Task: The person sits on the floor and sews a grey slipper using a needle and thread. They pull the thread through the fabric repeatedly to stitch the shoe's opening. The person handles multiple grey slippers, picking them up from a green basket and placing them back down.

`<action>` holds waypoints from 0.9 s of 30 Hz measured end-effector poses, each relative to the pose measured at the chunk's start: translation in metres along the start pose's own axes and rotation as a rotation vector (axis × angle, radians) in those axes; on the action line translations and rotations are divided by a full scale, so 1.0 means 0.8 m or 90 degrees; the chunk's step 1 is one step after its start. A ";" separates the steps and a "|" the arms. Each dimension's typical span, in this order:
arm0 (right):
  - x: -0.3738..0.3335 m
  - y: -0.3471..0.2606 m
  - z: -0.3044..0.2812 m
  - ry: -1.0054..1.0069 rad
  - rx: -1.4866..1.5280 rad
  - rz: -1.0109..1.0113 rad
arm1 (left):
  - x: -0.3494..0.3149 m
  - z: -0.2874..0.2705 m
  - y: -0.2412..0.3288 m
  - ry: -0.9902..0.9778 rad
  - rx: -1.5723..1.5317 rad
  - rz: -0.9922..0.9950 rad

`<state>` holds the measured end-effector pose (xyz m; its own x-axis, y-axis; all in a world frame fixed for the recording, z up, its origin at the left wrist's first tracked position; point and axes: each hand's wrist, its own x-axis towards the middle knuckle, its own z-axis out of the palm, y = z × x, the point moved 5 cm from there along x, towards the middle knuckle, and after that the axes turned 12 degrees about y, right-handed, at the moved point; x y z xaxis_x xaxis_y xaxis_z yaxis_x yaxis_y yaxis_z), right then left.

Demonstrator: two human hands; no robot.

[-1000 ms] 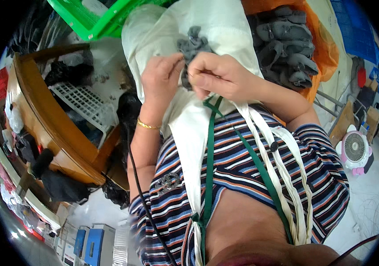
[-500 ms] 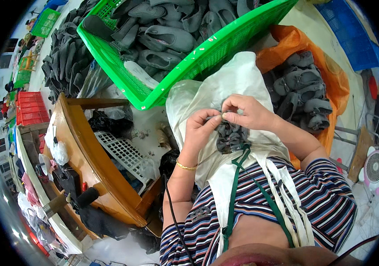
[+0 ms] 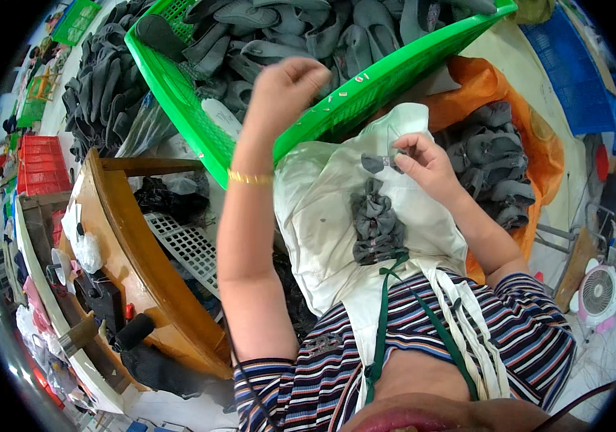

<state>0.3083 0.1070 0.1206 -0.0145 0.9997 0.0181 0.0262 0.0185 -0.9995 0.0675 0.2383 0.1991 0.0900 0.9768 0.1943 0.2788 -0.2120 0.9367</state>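
Note:
My right hand (image 3: 426,167) pinches a small grey fabric bow (image 3: 375,163) over my lap. Below it, a cluster of similar grey bows (image 3: 378,227) lies on the white apron (image 3: 308,194). My left hand (image 3: 286,93) is raised in front of the green crate (image 3: 365,85), its fingers curled together. Whatever those fingers may hold is too small or hidden to make out. Many dark grey slip-on shoes (image 3: 376,39) fill the crate behind that hand.
At right, an orange sack (image 3: 549,137) holds more grey shoes (image 3: 495,151). To the left stand a wooden table frame (image 3: 128,266), a white plastic grid (image 3: 185,245) and a heap of grey shoes (image 3: 102,93). A small fan (image 3: 599,291) stands at far right.
My two hands were together over the bows on my lap. The left has swung up and forward to the crate; the right has moved slightly right, keeping one bow.

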 end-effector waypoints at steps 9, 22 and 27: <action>-0.019 -0.005 0.021 0.055 -0.174 -0.165 | 0.124 -0.053 -0.255 -0.144 0.461 -0.229; -0.024 -0.001 0.026 0.111 -0.179 -0.222 | 0.081 -0.055 -0.213 0.197 0.008 -0.447; -0.013 0.010 0.030 0.111 -0.104 -0.184 | 0.069 -0.102 -0.174 0.251 -0.266 -0.456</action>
<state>0.2849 0.0963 0.1119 0.1252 0.9400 0.3174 0.2051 0.2885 -0.9353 -0.0444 0.3246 0.1030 -0.3247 0.8262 -0.4604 -0.2325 0.4021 0.8856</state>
